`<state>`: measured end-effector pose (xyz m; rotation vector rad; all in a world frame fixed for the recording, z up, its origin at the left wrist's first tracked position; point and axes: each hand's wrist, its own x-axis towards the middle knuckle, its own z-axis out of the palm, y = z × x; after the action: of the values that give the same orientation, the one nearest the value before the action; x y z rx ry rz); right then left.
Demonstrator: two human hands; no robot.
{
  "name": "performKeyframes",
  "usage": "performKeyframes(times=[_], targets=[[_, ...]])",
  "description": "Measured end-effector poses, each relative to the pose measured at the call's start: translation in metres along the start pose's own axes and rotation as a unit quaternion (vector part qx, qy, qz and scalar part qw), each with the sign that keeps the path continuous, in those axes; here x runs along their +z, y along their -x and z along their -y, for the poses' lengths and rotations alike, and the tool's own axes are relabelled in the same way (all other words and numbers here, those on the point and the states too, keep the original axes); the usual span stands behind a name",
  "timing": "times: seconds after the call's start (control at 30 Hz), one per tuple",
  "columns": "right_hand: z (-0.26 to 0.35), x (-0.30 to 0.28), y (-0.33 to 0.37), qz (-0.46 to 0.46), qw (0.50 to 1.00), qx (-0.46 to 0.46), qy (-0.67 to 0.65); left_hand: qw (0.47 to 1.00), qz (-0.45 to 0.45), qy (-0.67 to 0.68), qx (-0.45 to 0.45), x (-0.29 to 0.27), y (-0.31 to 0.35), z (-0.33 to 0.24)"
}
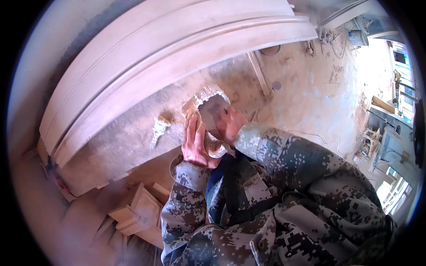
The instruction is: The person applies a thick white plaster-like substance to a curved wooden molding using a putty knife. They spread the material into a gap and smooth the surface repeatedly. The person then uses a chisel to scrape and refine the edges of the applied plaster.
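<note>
Dusty workshop, messy floor (310,102), and a big whitish moulded panel (177,53) fills the far side of a grey bench (120,153). The crusty-rimmed container (205,94) (tub or torn bag, can't tell) is in front of the panel's lower edge, up against the body. Left hand (195,139) has its fingers wrapped over the container's left side; right hand (230,125) has bent fingers at the opening, can't tell if they're pinching anything. I'd keep that left grip firm and low so the rim doesn't tip, and work the right hand gently, since the crust looks flaky. Most room is off to the right; leftward, a whitish scrap (159,129) sits between the left hand and the bench's left corner, so mind that
</note>
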<state>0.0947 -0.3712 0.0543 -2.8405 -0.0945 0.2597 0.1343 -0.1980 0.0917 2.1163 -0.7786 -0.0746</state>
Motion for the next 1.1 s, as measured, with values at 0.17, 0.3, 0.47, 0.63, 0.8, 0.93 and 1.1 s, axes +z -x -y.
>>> performKeyframes(times=[0.17,0.3,0.47,0.63,0.8,0.93,1.1], targets=[[-0.033,-0.021,-0.003,0.071,0.995,-0.063,0.040,1.000,0.027,-0.007,-0.014,0.005,0.009,0.008],[-0.043,-0.054,0.001,0.138,0.982,-0.114,0.052,0.999,0.006,-0.030,0.021,0.001,0.000,0.012],[-0.043,-0.057,-0.004,0.166,0.976,-0.121,0.070,0.999,-0.005,-0.041,0.031,-0.003,-0.008,0.001],[-0.020,-0.036,0.017,0.079,0.994,-0.062,0.047,1.000,-0.021,-0.014,0.006,0.001,-0.008,-0.004],[-0.015,-0.007,-0.010,0.021,0.995,-0.096,-0.017,0.999,-0.044,-0.011,0.019,0.001,-0.015,0.002],[0.002,-0.005,-0.004,0.125,0.992,-0.011,-0.003,1.000,-0.016,-0.011,-0.004,0.000,0.000,0.001],[-0.021,-0.010,-0.004,0.070,0.995,-0.071,-0.005,0.999,-0.029,0.015,0.004,0.003,-0.006,0.003]])
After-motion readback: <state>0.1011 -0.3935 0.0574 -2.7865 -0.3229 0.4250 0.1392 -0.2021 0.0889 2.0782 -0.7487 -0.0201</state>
